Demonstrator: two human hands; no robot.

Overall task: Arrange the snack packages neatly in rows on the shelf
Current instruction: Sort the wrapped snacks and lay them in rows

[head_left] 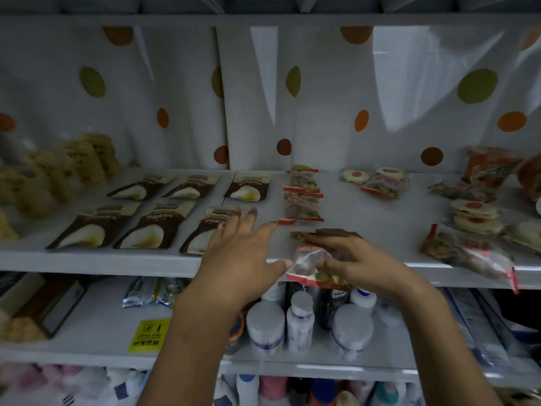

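My right hand (355,259) grips a clear snack packet with red edges (307,263) at the front edge of the white shelf (360,218). My left hand (238,247) is spread with straight fingers, its fingertips over the nearest brown packet (202,232) and its thumb near the held packet. Two more red-edged packets (303,209) (301,181) lie in a column behind the held one. Brown packets (146,227) lie in two rows on the left.
Loose red-edged packets and round biscuit packs (474,215) are piled at the right, with red tubs (491,165) behind. Yellow packets (58,171) stand at the far left. White bottles (265,326) fill the shelf below. A spotted curtain (322,98) hangs behind.
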